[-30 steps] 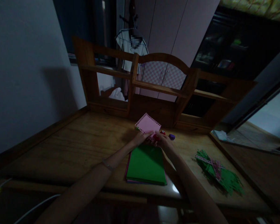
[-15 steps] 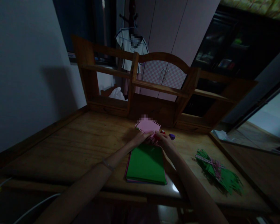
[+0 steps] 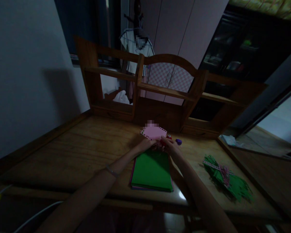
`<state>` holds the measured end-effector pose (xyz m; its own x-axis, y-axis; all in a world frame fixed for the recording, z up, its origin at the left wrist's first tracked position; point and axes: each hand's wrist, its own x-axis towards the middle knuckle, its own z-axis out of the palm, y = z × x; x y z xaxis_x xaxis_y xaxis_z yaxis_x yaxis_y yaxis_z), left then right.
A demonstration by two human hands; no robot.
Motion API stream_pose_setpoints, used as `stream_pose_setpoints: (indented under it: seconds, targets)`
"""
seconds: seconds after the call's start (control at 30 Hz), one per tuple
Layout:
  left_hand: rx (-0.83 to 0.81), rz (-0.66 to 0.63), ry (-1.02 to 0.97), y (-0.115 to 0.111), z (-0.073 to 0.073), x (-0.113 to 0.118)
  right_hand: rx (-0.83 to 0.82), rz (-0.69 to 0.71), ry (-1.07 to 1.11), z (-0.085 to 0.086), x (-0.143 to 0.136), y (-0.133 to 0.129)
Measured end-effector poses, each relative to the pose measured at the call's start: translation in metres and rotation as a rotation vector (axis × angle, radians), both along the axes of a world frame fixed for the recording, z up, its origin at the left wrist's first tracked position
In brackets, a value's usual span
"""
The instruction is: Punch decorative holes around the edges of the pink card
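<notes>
My left hand (image 3: 147, 144) pinches the lower edge of a pink sheet of paper (image 3: 153, 132) whose borders show rows of small cut-out holes. Close beside it, my right hand (image 3: 170, 143) is closed around a small red object (image 3: 163, 141), which looks like a craft paper punch, at the sheet's lower right edge. Fingers hide most of the red object. Just behind the right hand is a red piece with a white round top (image 3: 169, 137). Below both hands lies a stack of coloured paper, green sheet (image 3: 152, 170) on top.
A small purple object (image 3: 178, 141) rests right of my right hand. Farther right lies a pile of green fringed paper (image 3: 232, 181) with a pink patterned strip (image 3: 225, 176) across it. A wooden shelf unit (image 3: 166, 90) stands along the desk's (image 3: 87, 145) back edge.
The pink sheet has turned slightly between my hands, and less of it shows below my fingers. My left hand has shifted a little lower. The paper stack and green pile stay put.
</notes>
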<state>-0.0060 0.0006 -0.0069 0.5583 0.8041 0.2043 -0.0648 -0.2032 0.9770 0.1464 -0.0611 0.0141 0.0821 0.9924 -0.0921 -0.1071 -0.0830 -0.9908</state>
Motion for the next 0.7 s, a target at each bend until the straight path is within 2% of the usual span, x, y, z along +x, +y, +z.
stream_pose_setpoints:
  seconds: [0.13, 0.33, 0.53, 0.7]
  targets:
    - [-0.011, -0.052, 0.044, 0.0003, 0.0013, -0.0002, -0.007, 0.002, -0.013, -0.0009, 0.0004, 0.001]
    - [0.001, 0.005, 0.027, -0.0006, 0.0023, 0.0016, 0.018, 0.034, -0.009, 0.0008, 0.0021, -0.0001]
    - [-0.048, 0.089, 0.111, -0.0054, 0.0065, 0.0015, 0.014, 0.013, -0.02, -0.0004, 0.0018, 0.0014]
    - [-0.069, 0.082, 0.076, -0.0054, 0.0068, 0.0028, 0.0, -0.017, -0.01, 0.0015, 0.0012, -0.0006]
